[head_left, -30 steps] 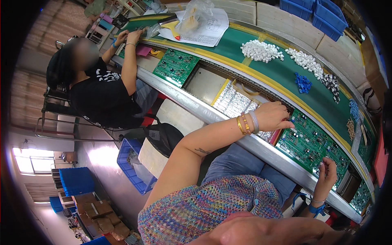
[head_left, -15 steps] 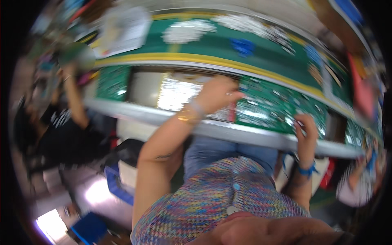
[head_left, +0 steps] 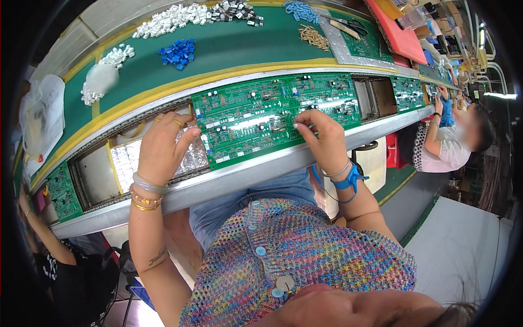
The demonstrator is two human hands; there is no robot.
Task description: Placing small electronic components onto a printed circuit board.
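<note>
A green circuit board (head_left: 245,146) studded with small parts lies in the rail track beneath my hands. At its upper left corner is my left hand (head_left: 162,146), thumb and forefinger apart at the board's edge, with nothing visible between them. My right hand (head_left: 325,143) hovers over the board's middle, thumb and fingertips bent together in a pinch. Whatever it pinches, if anything, is too small to make out. Left of the board, a silvery sheet (head_left: 128,161) shows inside the track, partly behind my left hand.
On the green bench strip lie piles of white connectors (head_left: 171,20), blue parts (head_left: 177,53), black parts (head_left: 235,12), tan parts (head_left: 314,38) and light-blue parts (head_left: 300,11). Scissors (head_left: 348,24) lie farther right. A metal rail (head_left: 245,173) runs before me. Co-workers sit at both sides.
The view has swung to the right and sharpened. My right hand has moved left and inward over the board, nearer my left hand. My left hand stays by the board's left edge.
</note>
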